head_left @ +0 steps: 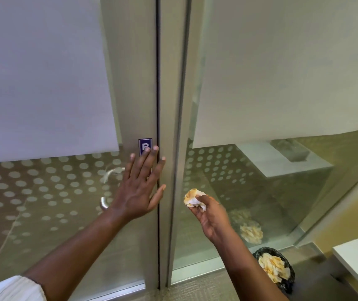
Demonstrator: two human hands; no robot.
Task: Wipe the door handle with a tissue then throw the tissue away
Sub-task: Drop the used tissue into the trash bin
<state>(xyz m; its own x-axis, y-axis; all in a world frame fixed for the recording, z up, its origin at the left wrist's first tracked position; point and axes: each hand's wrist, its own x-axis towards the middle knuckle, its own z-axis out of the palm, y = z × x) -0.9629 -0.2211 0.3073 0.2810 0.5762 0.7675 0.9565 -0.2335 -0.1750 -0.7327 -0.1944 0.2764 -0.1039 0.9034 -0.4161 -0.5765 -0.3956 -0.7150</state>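
White with yellow-orange staining, the crumpled tissue (193,198) sits pinched in your right hand's (210,216) curled fingers, at about four o'clock of the door handle (108,187). Your left hand (140,187) lies flat and spread on the door frame, holding nothing, covering the handle's base. A lined bin (274,269) of similar tissues stands at five o'clock.

The flat, spread left hand (140,187) hides most of the curved silver metal door handle (108,187) and the lower edge of the small purple sign (145,146) marked "P". The crumpled white and yellow tissue (193,198) is partly covered by the right hand's (211,216) fingers
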